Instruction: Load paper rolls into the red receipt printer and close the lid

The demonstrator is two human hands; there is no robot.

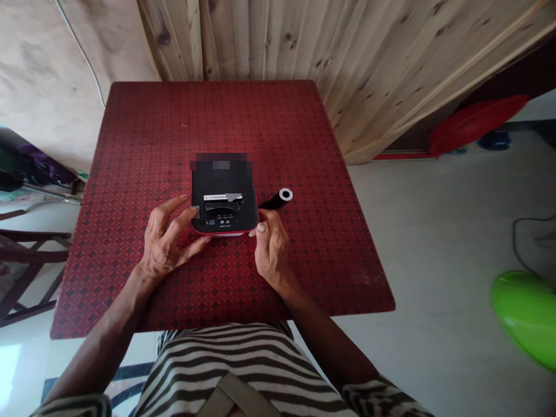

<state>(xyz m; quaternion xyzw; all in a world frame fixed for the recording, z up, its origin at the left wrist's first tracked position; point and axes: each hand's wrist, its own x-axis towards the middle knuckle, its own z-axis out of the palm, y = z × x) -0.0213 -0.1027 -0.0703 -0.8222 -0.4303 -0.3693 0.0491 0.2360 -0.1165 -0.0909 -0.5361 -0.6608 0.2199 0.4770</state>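
Note:
A black receipt printer (223,179) with a red lower edge lies on the table, its far part blurred into blocks. Across its top run a paper slot, a white label strip and a few small buttons. My left hand (164,238) holds the printer's front left corner, index fingertip on a grey tab at the left side and thumb along the front edge; its other fingers are spread. At the front right corner, my right hand (271,246) grips the casing with curled fingers and bent thumb. Just right of the printer lies a small paper roll (285,194), its white ring-shaped end showing.
The table (295,127) has a red patterned cover. Behind it stands a wooden plank wall (269,40). A dark wooden chair (32,249) is at the left. On the floor to the right are a green plastic object (523,315) and a red one (475,124).

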